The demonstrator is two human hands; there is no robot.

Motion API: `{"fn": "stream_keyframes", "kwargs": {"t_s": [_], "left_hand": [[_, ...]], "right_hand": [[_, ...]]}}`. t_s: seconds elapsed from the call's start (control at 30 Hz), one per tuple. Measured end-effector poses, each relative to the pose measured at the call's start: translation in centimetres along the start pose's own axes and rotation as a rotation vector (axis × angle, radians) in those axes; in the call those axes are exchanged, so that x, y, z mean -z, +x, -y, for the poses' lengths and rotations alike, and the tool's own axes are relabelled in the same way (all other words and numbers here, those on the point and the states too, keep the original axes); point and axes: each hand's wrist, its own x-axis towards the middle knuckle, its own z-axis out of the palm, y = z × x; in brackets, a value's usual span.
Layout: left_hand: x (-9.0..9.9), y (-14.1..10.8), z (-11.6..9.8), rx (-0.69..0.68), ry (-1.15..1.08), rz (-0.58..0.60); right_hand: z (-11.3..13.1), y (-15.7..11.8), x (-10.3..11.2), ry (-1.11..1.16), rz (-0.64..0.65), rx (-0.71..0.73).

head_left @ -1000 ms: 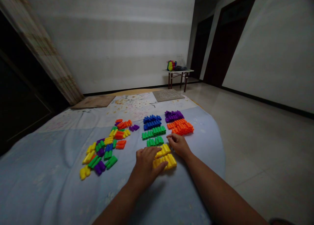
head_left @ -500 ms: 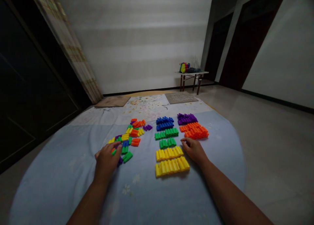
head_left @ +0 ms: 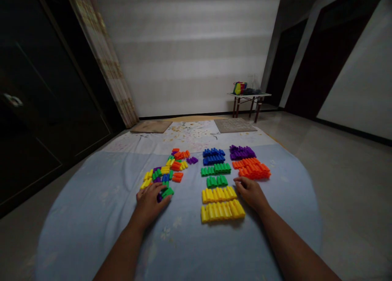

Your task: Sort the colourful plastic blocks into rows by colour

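My left hand [head_left: 151, 202] is at the near edge of a loose pile of coloured plastic pieces. Its thumb and forefinger are apart on either side of a green piece [head_left: 167, 192], which lies on the cloth; whether they press on it is unclear. A dark purple piece [head_left: 159, 197] shows partly beneath the fingers. My right hand [head_left: 251, 192] rests on the cloth with fingers loosely curled and nothing visible in them. Beside it are yellow rows [head_left: 223, 210], green rows [head_left: 217, 181] and a stack of orange pieces [head_left: 254, 170].
Blue rows [head_left: 213, 160] and purple rows [head_left: 242, 152] lie farther back. Mixed pieces, including orange ones [head_left: 177, 177], spread left of the rows. Two flat boards, one brown [head_left: 151, 127] and one greyish [head_left: 235, 126], lie at the table's far end. A small side table [head_left: 249, 95] stands beyond.
My left hand has moved right and closer to the green piece, its thumb now along the near side. My right hand stays by the rows. The whole view has shifted slightly.
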Motion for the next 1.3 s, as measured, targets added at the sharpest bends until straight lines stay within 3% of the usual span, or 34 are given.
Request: {"fn": "stream_keyframes", "kwargs": {"t_s": [0.17, 0.57, 0.77, 1.0, 1.3], "left_hand": [[-0.2, 0.1, -0.2, -0.014, 0.016, 0.011], [-1.6, -0.2, -2.6, -0.113, 0.103, -0.124], [-1.4, -0.2, -3.5, -0.145, 0.115, -0.101], [-1.9, 0.0, -3.5, -0.257, -0.023, -0.055], [-0.9, 0.8, -5.3, -0.072, 0.101, 0.045]], "right_hand": [[-0.3, 0.1, -0.2, -0.016, 0.009, -0.001], [-0.2, 0.3, -0.3, -0.034, 0.012, -0.012], [-0.2, 0.3, -0.4, -0.046, -0.011, -0.022], [0.0, 0.2, -0.4, -0.081, -0.011, -0.023], [0.1, 0.2, -0.4, -0.066, -0.003, -0.028]]}}
